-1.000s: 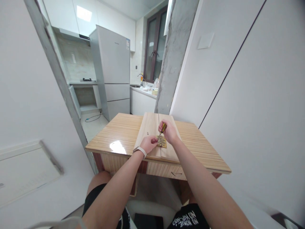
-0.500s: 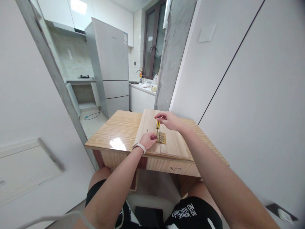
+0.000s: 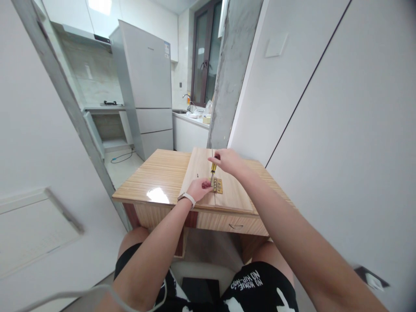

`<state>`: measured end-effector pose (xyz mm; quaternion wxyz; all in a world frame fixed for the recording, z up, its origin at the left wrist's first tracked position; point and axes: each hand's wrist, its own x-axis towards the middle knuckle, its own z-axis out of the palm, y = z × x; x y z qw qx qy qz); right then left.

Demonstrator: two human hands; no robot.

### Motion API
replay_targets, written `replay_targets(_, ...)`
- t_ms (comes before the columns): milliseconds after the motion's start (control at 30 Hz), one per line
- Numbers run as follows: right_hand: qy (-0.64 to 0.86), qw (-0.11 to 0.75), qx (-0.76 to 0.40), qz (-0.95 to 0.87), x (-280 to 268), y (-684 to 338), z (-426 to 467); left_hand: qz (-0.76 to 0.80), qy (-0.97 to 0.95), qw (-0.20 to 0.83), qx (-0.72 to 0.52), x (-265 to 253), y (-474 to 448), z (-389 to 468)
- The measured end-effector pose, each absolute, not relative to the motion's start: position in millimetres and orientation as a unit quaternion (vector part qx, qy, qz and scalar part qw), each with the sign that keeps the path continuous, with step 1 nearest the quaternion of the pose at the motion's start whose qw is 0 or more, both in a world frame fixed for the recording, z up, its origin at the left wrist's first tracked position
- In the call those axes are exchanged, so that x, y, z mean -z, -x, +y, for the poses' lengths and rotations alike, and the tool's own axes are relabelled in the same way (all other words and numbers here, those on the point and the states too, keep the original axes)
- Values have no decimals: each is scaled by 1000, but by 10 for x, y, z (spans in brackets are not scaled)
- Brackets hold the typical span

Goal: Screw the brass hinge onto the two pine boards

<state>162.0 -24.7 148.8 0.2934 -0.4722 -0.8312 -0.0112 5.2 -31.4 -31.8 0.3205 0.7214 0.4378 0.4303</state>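
My right hand (image 3: 226, 160) is closed round the top of a yellow and black screwdriver (image 3: 213, 167), which stands nearly upright with its tip down at a brass hinge (image 3: 219, 186). The hinge lies across the seam between two pale wooden boards (image 3: 234, 196). Fingers pinched, my left hand (image 3: 200, 189) is at the hinge's left leaf, close to the screwdriver tip; whatever small thing they hold is hidden. A small dark screw (image 3: 197, 175) rests on the left board.
The boards lie on a striped wooden desk (image 3: 156, 173) with a drawer (image 3: 234, 225) below its front edge. A white wall (image 3: 325, 130) runs along the right. Behind stand a grey fridge (image 3: 147, 78) and a sink counter (image 3: 191, 130).
The whole view has shifted slightly. The screwdriver now leans a little more, its handle tilted to the right. Both hands stay at the hinge.
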Motion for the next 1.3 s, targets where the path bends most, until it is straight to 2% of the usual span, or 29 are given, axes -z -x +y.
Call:
replay_targets(233,539,254,108,-796,-1405,-1541,-348,432,-729,309,-433,308,-57,-304)
replay_targets(367,488,259,84,-829,-1429,-1523,-374,444,-735,285,-426,284,-42,-313)
replay_targets(467,424,257,30,-868,-1489,-1539,-379,451,-735,277,-423,279,-31,-316)
replay_targets(600,407,250,-33,-878,-1556,-1551,-368,447,-737,280,-423,306,-22,-299)
replay_targets(1067,533,219,104,-811,-1485,-1511,-343,446,-734,291,-421,296,-31,-299)
replay_targets(1300,447,183,77,-872,-1587,-1507,-478,454,-741,274,-412,273,-19,-316)
